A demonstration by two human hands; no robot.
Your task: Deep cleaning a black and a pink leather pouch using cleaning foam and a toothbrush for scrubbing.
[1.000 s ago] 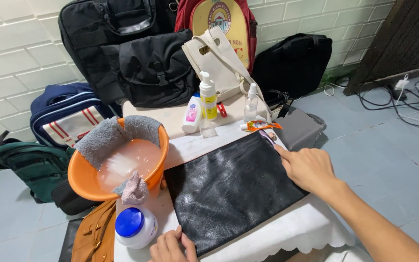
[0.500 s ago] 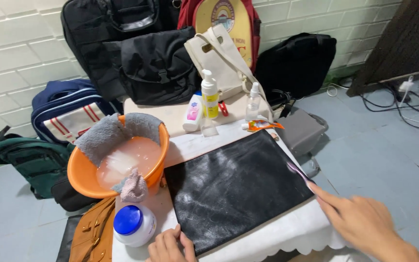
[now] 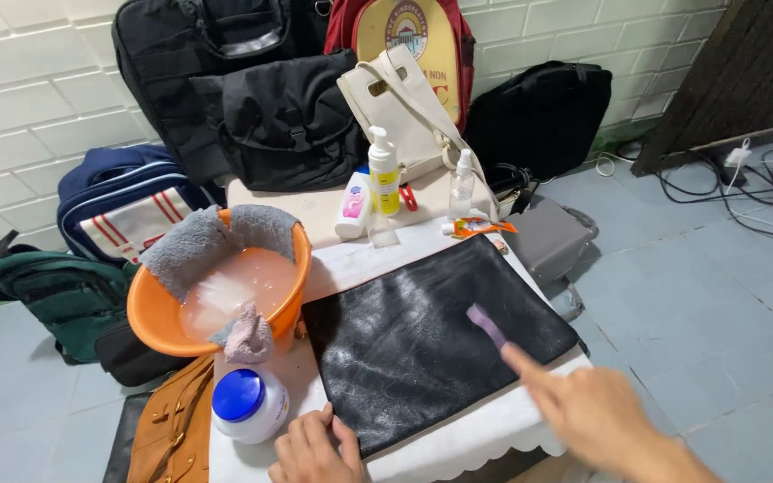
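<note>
right hand (image 3: 597, 411) has swung back in from the near right, purple brush (image 3: 487, 326) pinched and on the black leather case (image 3: 436, 335) again; left hand (image 3: 313, 452) pins its near edge, flat on the tabletop (image 3: 494, 434).

Both hands are seen bare: no glove, ring or sleeve is worn on the left hand (image 3: 313, 450) or right hand (image 3: 597, 413).
</note>
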